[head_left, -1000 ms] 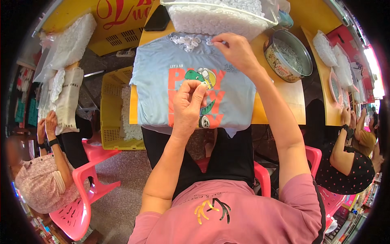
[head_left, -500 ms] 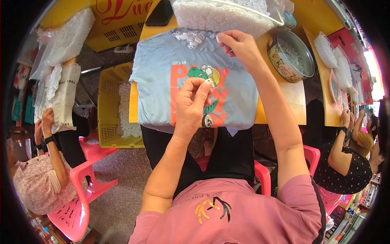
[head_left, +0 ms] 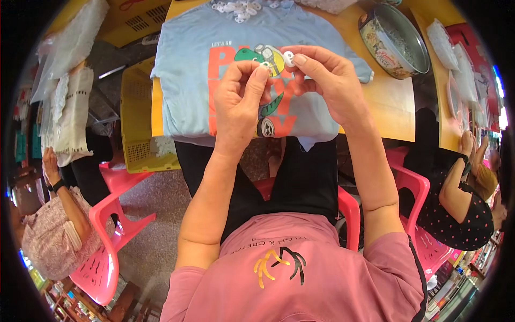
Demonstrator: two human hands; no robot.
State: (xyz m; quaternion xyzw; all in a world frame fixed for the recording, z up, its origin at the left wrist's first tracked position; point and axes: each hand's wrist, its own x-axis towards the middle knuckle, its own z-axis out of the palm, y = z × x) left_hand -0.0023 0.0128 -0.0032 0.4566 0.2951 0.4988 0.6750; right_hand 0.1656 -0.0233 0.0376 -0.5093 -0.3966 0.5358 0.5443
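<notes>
My left hand [head_left: 238,104] is closed in a pinch on a tiny whitish part that barely shows at the fingertips. Between thumb and forefinger, my right hand [head_left: 330,80] grips a small white plastic piece [head_left: 288,59] with holes in it. The two pinches face each other, a little apart, over a light blue T-shirt [head_left: 185,70] with a printed dinosaur and red letters. On the shirt's far part lies a pile of similar white pieces [head_left: 236,8].
The shirt covers much of a yellow table [head_left: 389,115]. A round tin [head_left: 394,43] stands at the right, a yellow crate [head_left: 139,115] at the left. White bags [head_left: 70,51] lie far left. Other people sit on both sides, near pink chairs [head_left: 104,241].
My right hand has come back from the shirt's far edge with the white piece, close to my left hand. The view has shifted, so the table sits higher in the picture.
</notes>
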